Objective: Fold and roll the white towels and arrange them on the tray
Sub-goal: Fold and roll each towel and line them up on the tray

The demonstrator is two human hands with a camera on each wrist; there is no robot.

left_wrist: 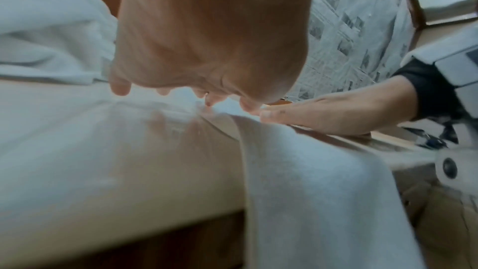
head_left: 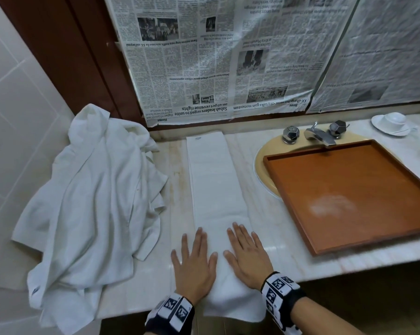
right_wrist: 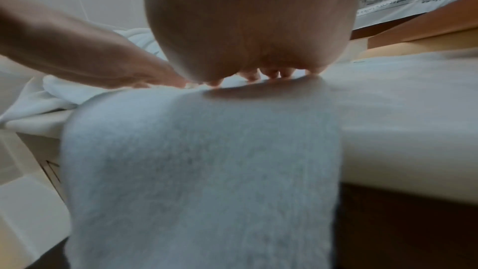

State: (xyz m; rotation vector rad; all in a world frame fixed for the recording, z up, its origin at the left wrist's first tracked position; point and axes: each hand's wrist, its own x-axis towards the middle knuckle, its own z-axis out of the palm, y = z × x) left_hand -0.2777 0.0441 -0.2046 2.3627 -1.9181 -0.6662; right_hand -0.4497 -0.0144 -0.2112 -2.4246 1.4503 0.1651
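We have the folded towel (head_left: pixel 215 189) lying lengthwise on the bench (head_left: pixel 264 240), left of the tray (head_left: pixel 288 206), its near end overhanging. Left hand (head_left: pixel 194 267) and right hand (head_left: pixel 248 256) press flat, fingers spread. It looks soft and limp (likely slumps); we'd take the near end.

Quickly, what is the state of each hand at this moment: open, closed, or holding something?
Left hand: open, fingers straight, flat on the folded towel.
Right hand: open, fingers straight, flat on the same towel.
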